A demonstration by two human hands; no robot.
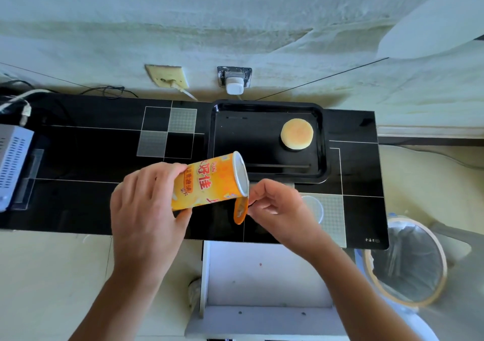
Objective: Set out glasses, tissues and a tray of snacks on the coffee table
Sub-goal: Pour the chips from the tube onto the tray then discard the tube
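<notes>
The left hand (pixel 146 209) covers the closed end of the orange snack can (pixel 209 183), so its base cannot be seen, and the can's inside stays out of sight behind the pale rim. The right hand (pixel 282 212) hides most of a clear round lid (pixel 315 207) lying on the black table (pixel 91 157) (only one curved edge shows). At the left edge a grey vented box (pixel 11 162) is cut off, a lined bin (pixel 408 259) at lower right is blurred, and the small print on the table's corner is too tiny to read.
</notes>
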